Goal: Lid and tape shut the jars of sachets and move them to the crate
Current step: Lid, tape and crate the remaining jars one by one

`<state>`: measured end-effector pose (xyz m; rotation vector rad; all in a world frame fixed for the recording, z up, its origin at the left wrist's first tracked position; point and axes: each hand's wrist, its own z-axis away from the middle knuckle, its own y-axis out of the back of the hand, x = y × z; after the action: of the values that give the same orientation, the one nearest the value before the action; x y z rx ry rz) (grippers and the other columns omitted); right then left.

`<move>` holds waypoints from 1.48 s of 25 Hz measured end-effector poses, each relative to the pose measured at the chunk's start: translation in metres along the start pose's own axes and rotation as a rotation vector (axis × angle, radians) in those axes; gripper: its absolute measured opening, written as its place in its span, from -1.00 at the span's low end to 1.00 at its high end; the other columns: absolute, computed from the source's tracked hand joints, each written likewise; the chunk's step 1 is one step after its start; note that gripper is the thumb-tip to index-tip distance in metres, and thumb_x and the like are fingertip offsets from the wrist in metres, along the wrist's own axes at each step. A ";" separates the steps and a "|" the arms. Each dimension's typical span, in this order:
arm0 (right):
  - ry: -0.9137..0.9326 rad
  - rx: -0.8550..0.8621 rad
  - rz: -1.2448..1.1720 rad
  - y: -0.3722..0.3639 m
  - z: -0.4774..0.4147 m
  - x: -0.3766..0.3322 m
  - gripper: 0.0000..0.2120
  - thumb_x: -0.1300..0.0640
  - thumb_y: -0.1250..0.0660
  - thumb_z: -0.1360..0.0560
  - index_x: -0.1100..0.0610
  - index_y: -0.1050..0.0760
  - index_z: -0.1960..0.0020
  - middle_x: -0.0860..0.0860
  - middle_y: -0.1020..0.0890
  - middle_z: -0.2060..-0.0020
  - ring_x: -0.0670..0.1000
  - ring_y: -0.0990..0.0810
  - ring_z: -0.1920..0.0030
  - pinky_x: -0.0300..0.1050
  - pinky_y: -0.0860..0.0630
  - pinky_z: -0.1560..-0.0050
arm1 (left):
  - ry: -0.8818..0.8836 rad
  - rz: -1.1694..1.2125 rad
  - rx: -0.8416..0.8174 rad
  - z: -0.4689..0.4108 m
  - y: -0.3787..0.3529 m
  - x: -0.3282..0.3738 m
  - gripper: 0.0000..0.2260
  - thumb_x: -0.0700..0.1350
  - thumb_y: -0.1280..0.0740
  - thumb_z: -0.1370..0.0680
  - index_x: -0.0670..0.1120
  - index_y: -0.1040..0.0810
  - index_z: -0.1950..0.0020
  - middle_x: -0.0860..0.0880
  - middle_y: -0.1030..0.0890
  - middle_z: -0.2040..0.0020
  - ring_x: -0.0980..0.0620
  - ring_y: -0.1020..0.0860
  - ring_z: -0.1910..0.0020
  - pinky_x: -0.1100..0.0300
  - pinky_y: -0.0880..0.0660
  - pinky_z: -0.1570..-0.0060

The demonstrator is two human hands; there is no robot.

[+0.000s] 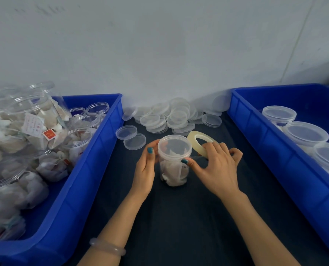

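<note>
A clear jar of sachets (174, 169) stands upright on the dark table in the middle, with a translucent lid (174, 145) on top. My left hand (145, 167) holds the jar's left side near the lid, thumb against the rim. My right hand (215, 167) grips a roll of clear tape (198, 140) just right of the jar, and its thumb presses the jar's side below the lid. The blue crate on the right (259, 127) holds several lidded jars (305, 134).
A blue crate on the left (94, 150) is full of open jars of sachets (50, 131), some stacked high. A pile of loose lids (171, 116) lies at the back by the wall; two lids (130, 137) sit apart nearer the jar.
</note>
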<state>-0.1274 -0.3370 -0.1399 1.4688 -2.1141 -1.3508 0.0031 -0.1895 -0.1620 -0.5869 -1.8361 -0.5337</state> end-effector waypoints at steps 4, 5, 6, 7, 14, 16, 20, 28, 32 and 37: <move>0.017 -0.022 -0.007 0.004 0.000 0.000 -0.29 -0.59 0.16 -0.39 0.00 -0.39 0.14 -0.16 -0.44 0.27 -0.07 -0.37 0.15 -0.07 -0.06 0.03 | -0.011 -0.201 -0.171 0.003 -0.007 0.001 -0.10 0.24 -0.54 -0.34 0.13 -0.15 -0.55 0.22 -0.42 -0.42 0.24 -0.38 -0.42 0.27 -0.37 -0.36; 0.035 -0.039 -0.027 0.006 -0.001 0.002 -0.34 -0.55 0.13 -0.42 -0.01 -0.39 0.13 -0.16 -0.45 0.28 -0.07 -0.38 0.15 -0.06 -0.06 0.03 | -0.020 -0.237 -0.133 0.002 -0.010 0.003 -0.07 0.23 -0.57 -0.29 0.15 -0.16 -0.54 0.24 -0.42 -0.41 0.24 -0.38 -0.41 0.25 -0.38 -0.35; 0.060 -0.060 -0.053 0.008 -0.002 0.006 -0.40 -0.50 0.11 -0.46 -0.02 -0.40 0.10 -0.18 -0.46 0.28 -0.07 -0.39 0.13 -0.06 -0.06 0.03 | -0.038 -0.240 -0.090 0.001 -0.012 0.005 -0.10 0.22 -0.58 -0.26 0.18 -0.21 -0.50 0.27 -0.44 -0.37 0.25 -0.40 -0.39 0.23 -0.40 -0.34; 0.092 -0.079 -0.075 0.011 -0.002 0.011 -0.46 -0.44 0.09 -0.50 -0.04 -0.42 0.05 -0.18 -0.47 0.27 -0.08 -0.41 0.11 -0.05 -0.07 0.02 | -0.058 -0.229 -0.059 0.000 -0.012 0.006 -0.15 0.20 -0.59 -0.24 0.22 -0.27 -0.44 0.30 -0.47 -0.33 0.25 -0.43 -0.36 0.24 -0.43 -0.31; 0.155 0.020 0.009 0.030 -0.001 0.040 -0.69 -0.26 -0.17 -0.52 -0.06 -0.52 0.13 -0.19 -0.49 0.35 -0.09 -0.47 0.18 -0.06 -0.11 -0.06 | 0.009 -0.115 -0.099 -0.006 0.008 0.019 -0.27 0.13 -0.66 -0.20 0.15 -0.44 -0.29 0.24 -0.60 -0.18 0.23 -0.55 -0.21 0.38 -0.51 -0.08; 0.101 0.028 -0.025 0.031 -0.002 0.039 -0.59 -0.35 -0.09 -0.53 -0.08 -0.48 0.21 -0.18 -0.46 0.40 -0.11 -0.45 0.22 -0.08 -0.10 -0.06 | 0.049 -0.071 -0.107 -0.004 0.009 0.020 -0.33 0.07 -0.64 -0.22 0.14 -0.45 -0.26 0.28 -0.61 -0.15 0.28 -0.55 -0.18 0.44 -0.49 -0.03; 0.065 0.037 -0.079 0.031 -0.007 0.032 -0.50 -0.40 -0.05 -0.54 -0.07 -0.48 0.28 -0.17 -0.44 0.44 -0.11 -0.44 0.24 -0.08 -0.10 -0.06 | 0.110 0.039 -0.150 -0.001 0.007 0.023 -0.35 0.11 -0.60 -0.26 0.02 -0.49 -0.30 0.10 -0.65 -0.19 0.13 -0.59 -0.22 0.24 -0.53 -0.14; 0.040 -0.020 -0.103 0.031 -0.012 0.013 -0.39 -0.46 0.09 -0.51 -0.07 -0.52 0.24 -0.16 -0.48 0.40 -0.11 -0.43 0.19 -0.10 -0.07 -0.08 | 0.180 0.247 -0.180 0.005 0.000 0.032 -0.11 0.29 -0.60 -0.16 -0.15 -0.47 -0.33 -0.15 -0.63 -0.22 -0.14 -0.60 -0.22 0.03 -0.55 -0.19; 0.009 -0.209 -0.211 0.032 -0.014 0.008 -0.31 -0.48 0.13 -0.40 -0.03 -0.60 0.20 -0.10 -0.51 0.44 -0.07 -0.49 0.29 -0.12 -0.31 0.05 | 0.240 0.311 -0.238 0.010 0.001 0.031 -0.09 0.30 -0.60 -0.17 -0.15 -0.42 -0.35 -0.21 -0.60 -0.26 -0.14 -0.61 -0.21 0.03 -0.59 -0.09; -0.124 -0.564 -0.610 0.031 -0.016 0.015 -0.11 -0.65 -0.06 -0.24 0.12 -0.64 0.02 -0.09 -0.41 0.44 -0.10 -0.33 0.41 -0.11 -0.30 0.29 | 0.281 0.371 -0.355 0.008 0.006 0.025 -0.28 0.27 -0.56 -0.29 0.06 -0.48 -0.39 -0.11 -0.58 -0.33 -0.08 -0.58 -0.27 0.10 -0.56 -0.11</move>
<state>-0.1432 -0.3558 -0.1115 1.8483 -1.1822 -2.0649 -0.0063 -0.1763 -0.1409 -1.0132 -1.3340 -0.6561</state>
